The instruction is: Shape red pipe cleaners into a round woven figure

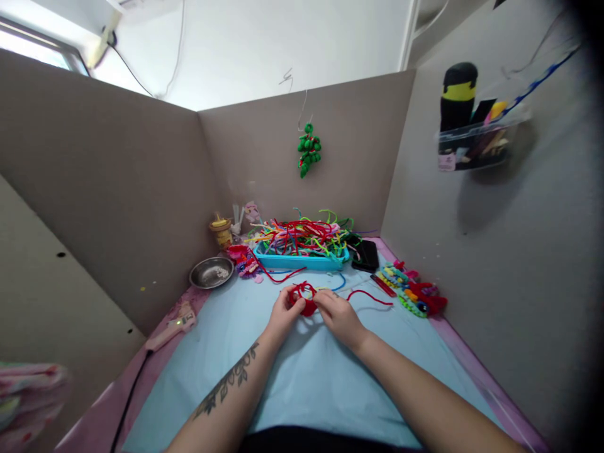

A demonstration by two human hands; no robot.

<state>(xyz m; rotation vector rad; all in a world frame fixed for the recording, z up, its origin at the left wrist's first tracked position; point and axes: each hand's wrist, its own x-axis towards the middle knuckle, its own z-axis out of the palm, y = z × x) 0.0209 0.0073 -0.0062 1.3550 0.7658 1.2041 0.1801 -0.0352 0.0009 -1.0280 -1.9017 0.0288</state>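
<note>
Both hands meet over the middle of the blue-covered table. My left hand [285, 309] is closed on the left side of a small red pipe-cleaner piece [309, 307], its thumb lying across the front. The piece has a rounded, woven look, with thin loops standing up at its top. Pinching its right edge is my right hand [337, 314], palm down. Beside that hand, a loose red pipe cleaner [370, 294] trails to the right; whether it joins the piece is hidden. Just behind the hands lies a blue pipe cleaner [340, 282].
A blue tray [302, 261] heaped with coloured pipe cleaners stands at the back. To its left are a metal bowl [211, 273] and a glue gun [174, 328] with a cord. On the right lie a black phone [365, 256] and colourful finished pieces [415, 292]. Grey partitions enclose the table.
</note>
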